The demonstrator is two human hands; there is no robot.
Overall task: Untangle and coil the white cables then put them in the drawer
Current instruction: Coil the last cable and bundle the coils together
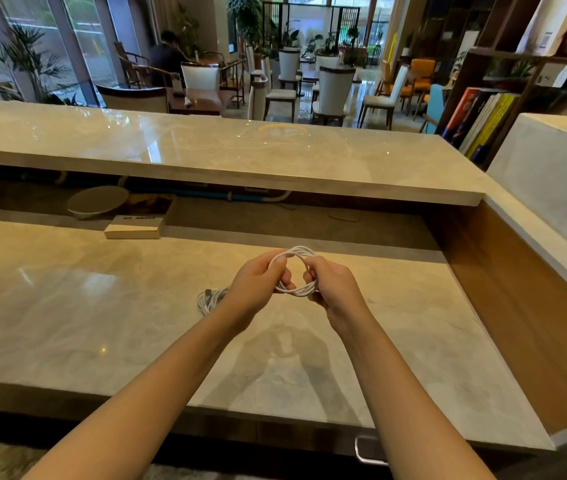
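A coiled white cable (296, 253) forms a small ring held above the marble desk (102, 306). My left hand (257, 282) grips the ring's left side and my right hand (332, 284) grips its right side, fingers curled round the strands. A second white cable (210, 299) lies bundled on the desk just left of my left wrist, its plug end pointing up-left; my forearm partly hides it. A metal drawer handle (366, 450) shows under the desk's front edge, below my right forearm; the drawer looks closed.
A flat box (133, 227) and a round plate (98, 201) sit at the back of the desk under the raised counter (205, 150). A wooden side wall (517, 289) bounds the desk on the right. Chairs and a seated person are beyond.
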